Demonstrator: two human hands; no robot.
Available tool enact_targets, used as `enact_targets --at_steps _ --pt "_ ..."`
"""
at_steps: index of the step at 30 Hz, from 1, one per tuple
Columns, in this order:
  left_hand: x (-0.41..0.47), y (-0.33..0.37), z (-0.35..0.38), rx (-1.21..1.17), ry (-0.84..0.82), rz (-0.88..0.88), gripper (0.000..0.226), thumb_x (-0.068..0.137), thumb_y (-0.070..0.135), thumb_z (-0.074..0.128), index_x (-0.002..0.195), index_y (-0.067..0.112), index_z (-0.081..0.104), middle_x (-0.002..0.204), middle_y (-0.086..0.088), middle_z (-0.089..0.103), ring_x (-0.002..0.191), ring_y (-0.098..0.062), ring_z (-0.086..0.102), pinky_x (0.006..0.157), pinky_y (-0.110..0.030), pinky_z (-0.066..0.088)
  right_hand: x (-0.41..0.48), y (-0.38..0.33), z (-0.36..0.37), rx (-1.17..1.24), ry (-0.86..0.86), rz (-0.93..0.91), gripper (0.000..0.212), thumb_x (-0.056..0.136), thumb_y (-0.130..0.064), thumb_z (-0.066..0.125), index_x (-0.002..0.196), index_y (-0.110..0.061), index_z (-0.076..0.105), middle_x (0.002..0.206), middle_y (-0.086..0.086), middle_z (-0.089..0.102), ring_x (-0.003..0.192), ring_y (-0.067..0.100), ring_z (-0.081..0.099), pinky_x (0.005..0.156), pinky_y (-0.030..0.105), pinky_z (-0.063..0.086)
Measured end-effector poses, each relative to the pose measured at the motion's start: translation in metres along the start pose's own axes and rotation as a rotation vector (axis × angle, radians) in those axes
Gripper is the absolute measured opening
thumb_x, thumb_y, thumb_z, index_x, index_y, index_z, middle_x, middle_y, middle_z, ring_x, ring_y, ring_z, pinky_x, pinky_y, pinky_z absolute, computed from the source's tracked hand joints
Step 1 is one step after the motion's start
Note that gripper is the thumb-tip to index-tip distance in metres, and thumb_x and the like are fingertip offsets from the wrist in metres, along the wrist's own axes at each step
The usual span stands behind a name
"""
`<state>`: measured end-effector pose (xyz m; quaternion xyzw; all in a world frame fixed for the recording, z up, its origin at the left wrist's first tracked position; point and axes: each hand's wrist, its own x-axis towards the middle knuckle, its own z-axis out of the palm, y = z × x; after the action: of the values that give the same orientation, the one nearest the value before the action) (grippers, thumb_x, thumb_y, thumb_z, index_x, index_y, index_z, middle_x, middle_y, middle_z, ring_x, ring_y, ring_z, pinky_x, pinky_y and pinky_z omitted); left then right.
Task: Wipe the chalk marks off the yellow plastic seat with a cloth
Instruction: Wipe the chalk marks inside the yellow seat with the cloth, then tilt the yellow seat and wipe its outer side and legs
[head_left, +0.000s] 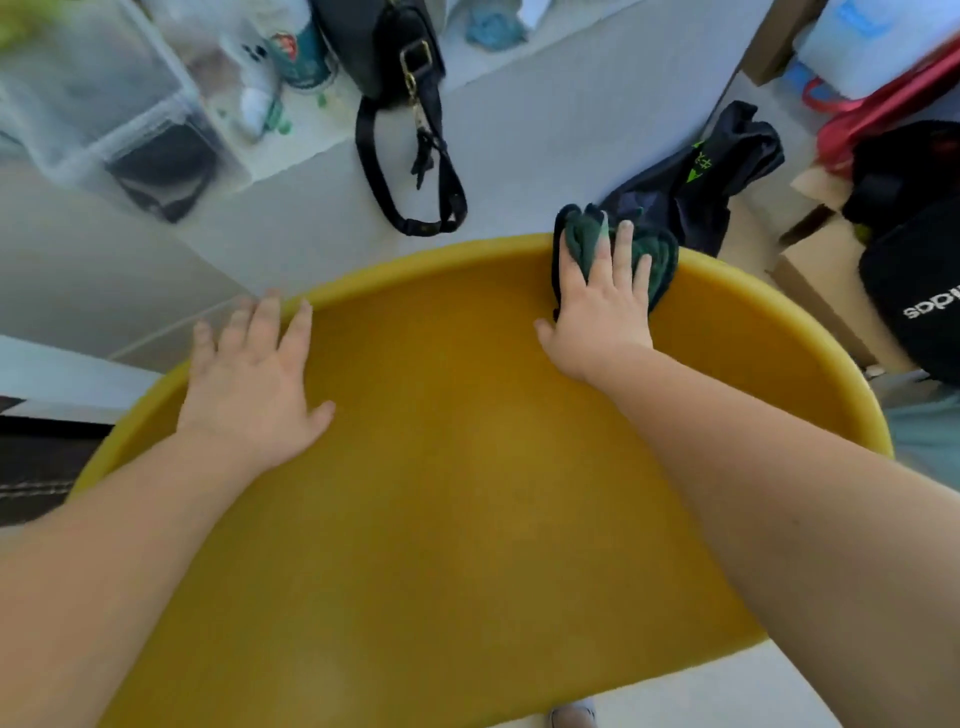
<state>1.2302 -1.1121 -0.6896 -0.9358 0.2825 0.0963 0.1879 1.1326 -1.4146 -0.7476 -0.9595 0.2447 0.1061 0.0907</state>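
Right hand (597, 306): flat, fingers spread, pressing one dark green cloth (587, 244) on the far rim of the seat.
Left hand (249, 374): open and flat, holding nothing, resting on the seat's left edge.
Yellow seat (441, 493): one, under both hands.
Black bag (395, 67): one, beyond the seat.

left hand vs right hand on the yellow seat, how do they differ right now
The left hand is bare and lies flat with nothing under it; the right hand presses down on a dark green cloth. The left hand sits near the left part of the rim of the yellow seat; the right hand is at the far rim, where the cloth bunches over the edge. Both lie palm down, fingers spread, pointing away from the person.
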Motion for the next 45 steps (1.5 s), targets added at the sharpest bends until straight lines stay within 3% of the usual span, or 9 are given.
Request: enact_targets --at_steps 6,9,12,21,26,29,34,37,45 --pt "-0.062 -0.08 0.057 -0.061 -0.101 -0.087 0.115 0.073 0.061 0.067 0.156 0.006 0.01 0.162 -0.018 0.016 0.144 -0.038 0.025 0.114 -0.056 0.025 -0.048 -0.124 0.011 0.528 0.003 -0.145 0.064 0.106 -0.044 0.047 0.162 -0.017 0.028 0.164 0.017 0.031 0.152 0.034 0.024 0.126 0.046 0.024" --pt "-0.082 -0.101 0.079 -0.093 -0.087 -0.039 0.112 0.074 0.058 0.069 0.155 0.003 0.015 0.162 -0.017 0.018 0.139 -0.037 0.033 0.112 -0.053 0.03 -0.078 -0.166 0.03 0.78 -0.026 0.001 0.03 0.108 -0.042 0.047 0.115 -0.024 0.07 0.11 0.008 0.066 0.102 0.022 0.059 0.086 0.039 0.049" --pt "-0.086 -0.124 0.086 -0.1 -0.024 -0.093 0.105 0.077 0.059 0.062 0.155 0.006 0.015 0.162 -0.017 0.017 0.136 -0.037 0.038 0.111 -0.05 0.032 -0.084 -0.192 0.04 0.881 -0.103 0.179 0.05 0.108 -0.038 0.046 0.07 -0.009 0.06 0.061 0.001 0.051 0.055 0.017 0.043 0.055 0.031 0.031" --pt "-0.095 -0.151 0.105 -0.57 -0.046 -0.207 0.1 0.08 0.053 0.065 0.158 0.019 0.012 0.16 -0.004 0.028 0.14 -0.028 0.036 0.104 -0.043 0.04 -0.086 -0.279 0.04 0.974 -0.167 0.34 0.042 0.107 -0.043 0.047 0.119 -0.01 0.069 0.109 0.011 0.07 0.1 0.031 0.066 0.084 0.043 0.056" --pt "-0.117 -0.168 0.111 -0.623 -0.016 -0.149 0.091 0.082 0.048 0.067 0.156 0.019 0.023 0.147 -0.007 0.047 0.131 -0.03 0.047 0.1 -0.04 0.042 -0.083 -0.32 0.051 0.952 -0.147 0.373 0.059 0.11 -0.044 0.034 0.164 -0.022 0.021 0.162 0.008 0.036 0.141 0.035 0.044 0.094 0.042 0.046" --pt "-0.147 -0.169 0.117 -0.634 -0.025 -0.118 0.091 0.082 0.045 0.068 0.156 0.018 0.023 0.14 -0.008 0.053 0.123 -0.03 0.052 0.095 -0.039 0.045 -0.078 -0.329 0.056 0.947 -0.131 0.43 0.067 0.107 -0.052 0.037 0.163 -0.019 0.023 0.16 0.01 0.04 0.142 0.036 0.042 0.111 0.051 0.044" --pt "-0.195 -0.154 0.123 -0.716 -0.068 -0.087 0.086 0.084 0.04 0.065 0.156 0.016 0.024 0.128 -0.006 0.059 0.112 -0.027 0.057 0.086 -0.036 0.048 -0.087 -0.324 0.065 0.925 -0.135 0.568 0.093 0.089 -0.072 0.054 0.156 -0.011 0.032 0.134 0.012 0.059 0.118 0.036 0.059 0.096 0.052 0.055" --pt "-0.213 -0.143 0.125 -0.727 -0.09 -0.05 0.083 0.084 0.037 0.064 0.154 0.014 0.028 0.12 -0.006 0.063 0.107 -0.026 0.059 0.086 -0.038 0.051 -0.092 -0.319 0.067 0.924 -0.123 0.587 0.077 0.073 -0.068 0.055 0.123 -0.009 0.053 0.116 0.015 0.065 0.106 0.038 0.063 0.089 0.053 0.057" --pt "-0.266 -0.097 0.119 -0.712 -0.161 -0.015 0.082 0.08 0.043 0.061 0.151 0.014 0.032 0.095 0.001 0.062 0.09 -0.02 0.061 0.076 -0.037 0.054 -0.129 -0.298 0.082 0.866 -0.072 0.531 0.051 0.063 -0.06 0.056 0.084 -0.014 0.05 0.094 0.012 0.062 0.099 0.038 0.066 0.062 0.04 0.045"
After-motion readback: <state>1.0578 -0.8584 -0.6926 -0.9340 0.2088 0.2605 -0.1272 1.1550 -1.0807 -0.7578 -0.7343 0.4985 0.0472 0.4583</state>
